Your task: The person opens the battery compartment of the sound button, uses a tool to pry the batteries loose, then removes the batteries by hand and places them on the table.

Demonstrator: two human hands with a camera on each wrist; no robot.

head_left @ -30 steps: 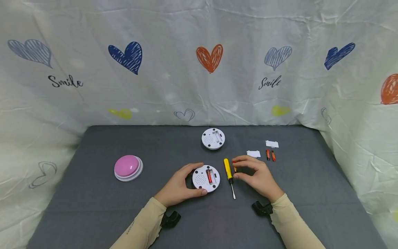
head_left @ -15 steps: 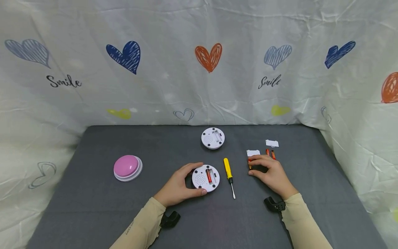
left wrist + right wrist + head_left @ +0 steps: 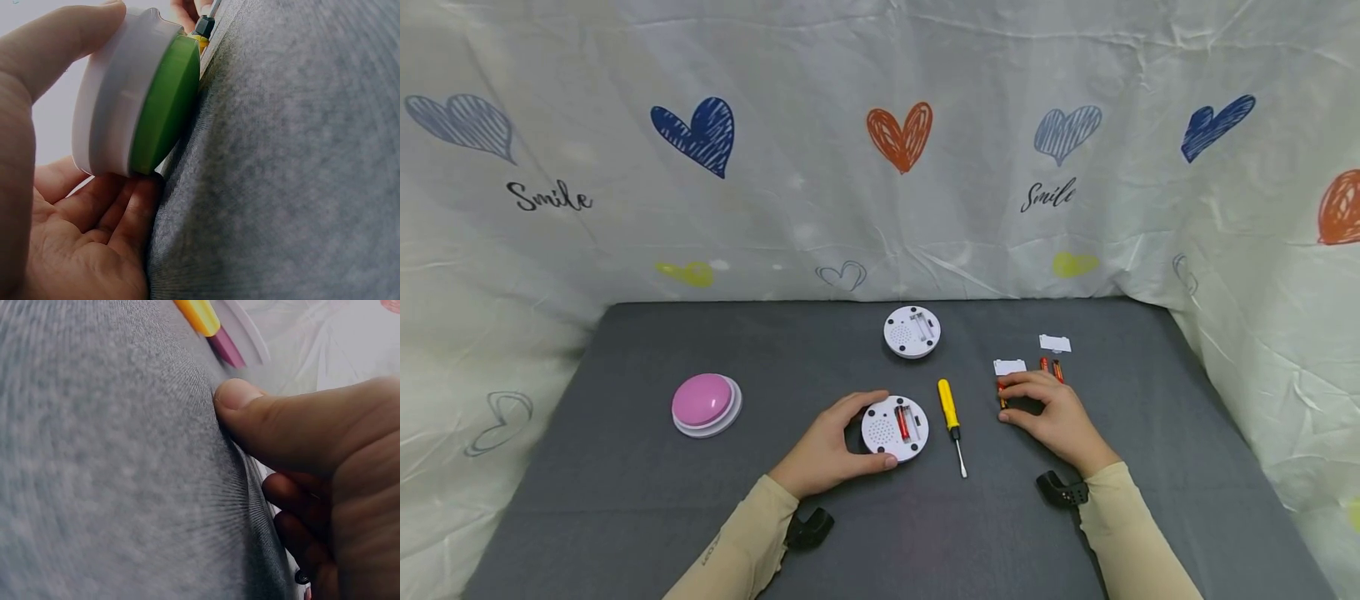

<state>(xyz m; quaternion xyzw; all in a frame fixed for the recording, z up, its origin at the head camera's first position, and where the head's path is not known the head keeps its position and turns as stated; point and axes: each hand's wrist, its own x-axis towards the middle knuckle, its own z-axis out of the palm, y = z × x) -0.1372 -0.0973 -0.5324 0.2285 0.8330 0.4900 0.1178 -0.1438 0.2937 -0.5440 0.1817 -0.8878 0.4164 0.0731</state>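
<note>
My left hand (image 3: 831, 450) grips a round white push-button device (image 3: 880, 432) by its rim, thumb on the near side. It lies upside down, battery bay uncovered, with one red battery (image 3: 902, 423) in one slot and the other slot bare. Its green dome (image 3: 169, 109) faces the table in the left wrist view. Over to the right, my right hand (image 3: 1060, 421) pinches a red-and-black battery (image 3: 1002, 397) low at the table, just in front of a small white battery cover (image 3: 1009, 367). In the right wrist view the thumb (image 3: 281, 422) hides that battery.
A yellow-handled screwdriver (image 3: 949, 408) lies between my hands. Behind it sits another upturned white device (image 3: 900, 337) with its bay bare. A pink-domed button (image 3: 702, 400) stands at left. Beyond my right hand are loose batteries (image 3: 1058, 371) and a second white cover (image 3: 1055, 343).
My right hand has moved right with the battery, from beside the screwdriver to just in front of the nearer white cover, then stayed there. The left hand keeps its hold on the device.
</note>
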